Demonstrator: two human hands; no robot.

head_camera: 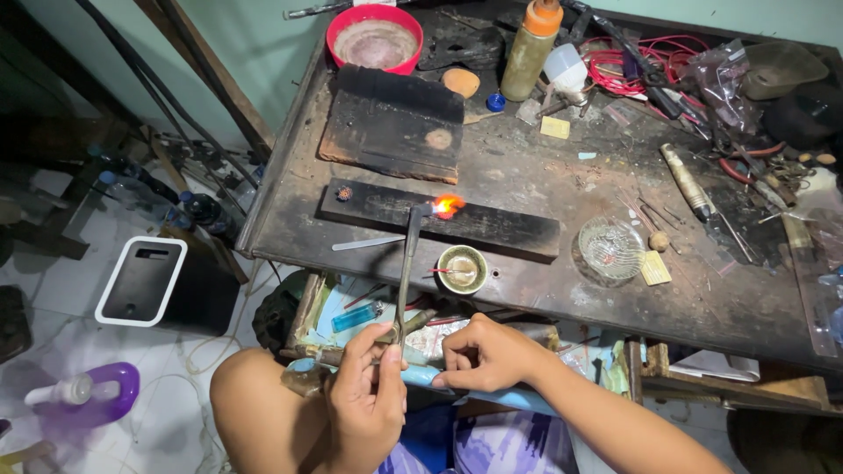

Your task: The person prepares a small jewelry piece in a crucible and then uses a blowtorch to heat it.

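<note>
left hand (367, 399) clamped on the torch (407, 272) handle, nozzle up over the bench (527, 175), flame (448, 205) glowing on the long charred block (439, 219). right hand (483, 355) curled shut at the bench edge just beside the handle (can't tell if it pinches anything). small metal cup (463, 269) just beside the torch stem, glass dish (611, 248) to its right, red bowl (375, 38) at the far edge.
</note>
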